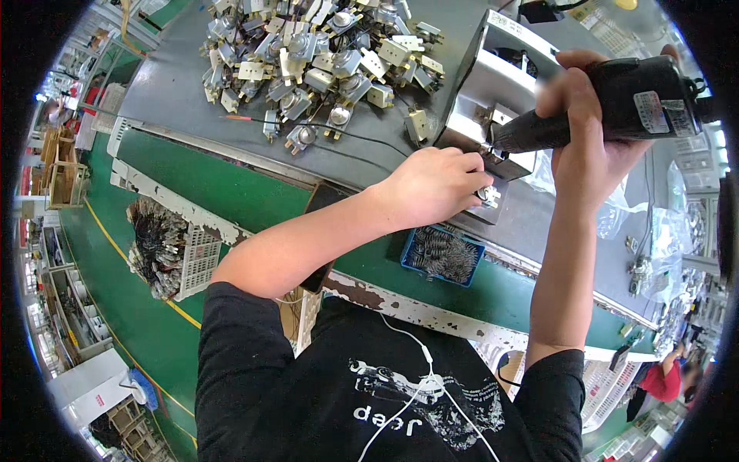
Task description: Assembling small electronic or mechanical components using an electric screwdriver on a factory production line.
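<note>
My right hand [579, 108] is wrapped round a black electric screwdriver [623, 100], held nearly level. Its tip points left and meets a small part on the front of a silver metal fixture [471, 108]. Just below that tip, my left hand [439, 185] has its fingers curled round a small shiny metal part [487, 197], which is partly hidden by the fingers. A single cream-and-metal part [418, 125] lies beside the fixture, near my left knuckles.
A big heap of cream-and-metal parts [308, 58] covers the far left of the grey table [173, 92]. A blue bin of springs [440, 256] sits at the near edge. Cables [354, 131] cross the tabletop. Clear plastic bags [666, 254] lie at right, and a person in red [662, 381] is beyond.
</note>
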A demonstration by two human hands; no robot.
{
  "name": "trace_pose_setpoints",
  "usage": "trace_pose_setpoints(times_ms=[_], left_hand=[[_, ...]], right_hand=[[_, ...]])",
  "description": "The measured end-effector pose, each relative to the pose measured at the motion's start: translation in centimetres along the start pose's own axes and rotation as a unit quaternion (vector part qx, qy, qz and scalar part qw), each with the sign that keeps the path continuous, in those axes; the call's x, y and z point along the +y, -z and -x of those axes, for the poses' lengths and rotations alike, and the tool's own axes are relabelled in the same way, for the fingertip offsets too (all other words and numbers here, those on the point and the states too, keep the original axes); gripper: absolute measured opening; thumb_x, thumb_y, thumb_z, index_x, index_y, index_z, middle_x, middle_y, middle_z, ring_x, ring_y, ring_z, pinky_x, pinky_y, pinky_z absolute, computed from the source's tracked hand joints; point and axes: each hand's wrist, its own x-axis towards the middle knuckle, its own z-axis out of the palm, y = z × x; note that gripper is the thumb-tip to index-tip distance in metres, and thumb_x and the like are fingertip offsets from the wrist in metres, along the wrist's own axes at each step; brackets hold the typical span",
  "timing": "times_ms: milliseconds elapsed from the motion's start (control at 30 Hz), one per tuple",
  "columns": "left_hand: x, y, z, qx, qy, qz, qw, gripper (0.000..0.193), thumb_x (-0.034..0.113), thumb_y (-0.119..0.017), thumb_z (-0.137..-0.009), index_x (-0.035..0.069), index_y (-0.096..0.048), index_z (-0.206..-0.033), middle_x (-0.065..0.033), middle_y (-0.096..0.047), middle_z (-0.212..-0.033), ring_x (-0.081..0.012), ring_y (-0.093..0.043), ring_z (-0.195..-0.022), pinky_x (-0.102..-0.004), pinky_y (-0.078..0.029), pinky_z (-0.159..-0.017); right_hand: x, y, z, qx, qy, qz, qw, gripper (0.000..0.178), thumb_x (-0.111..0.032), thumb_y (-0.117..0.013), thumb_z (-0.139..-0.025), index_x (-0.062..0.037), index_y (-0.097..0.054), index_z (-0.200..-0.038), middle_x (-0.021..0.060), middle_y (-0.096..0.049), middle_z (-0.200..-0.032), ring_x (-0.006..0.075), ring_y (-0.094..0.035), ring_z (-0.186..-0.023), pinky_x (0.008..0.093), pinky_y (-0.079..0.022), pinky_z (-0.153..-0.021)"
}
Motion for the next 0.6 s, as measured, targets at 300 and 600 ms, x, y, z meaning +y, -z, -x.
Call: trace_pose_setpoints(times_ms=[300,600], left_hand=[[0.0,0.1,0.2,-0.015,0.006,-0.019,1.0,0.027,0.026,-0.07,-0.087,0.013,-0.066,-0.11,-0.0037,-0.059,-0.099,-0.0245,-0.062,-0.089,-0.0379,-0.053,-0.077],[-0.1,0.0,-0.1,-0.003,-0.02,-0.032,0.999,0.029,0.025,-0.07,-0.085,0.012,-0.065,-0.111,-0.0039,-0.06,-0.098,-0.0241,-0.062,-0.086,-0.0362,-0.053,-0.076]], right_hand=[[-0.1,-0.9,-0.3,0.04,-0.007,0.071,0.997,0.038,0.001,-0.067,-0.088,0.0029,-0.044,-0.118,0.0167,-0.07,-0.091,0.0152,-0.062,-0.059,0.028,-0.051,-0.054],[0.4,-0.3,-2.2,-0.001,-0.084,-0.019,0.996,0.045,0.002,-0.069,-0.086,0.0043,-0.045,-0.123,0.014,-0.069,-0.087,0.0152,-0.062,-0.06,0.0279,-0.051,-0.055]])
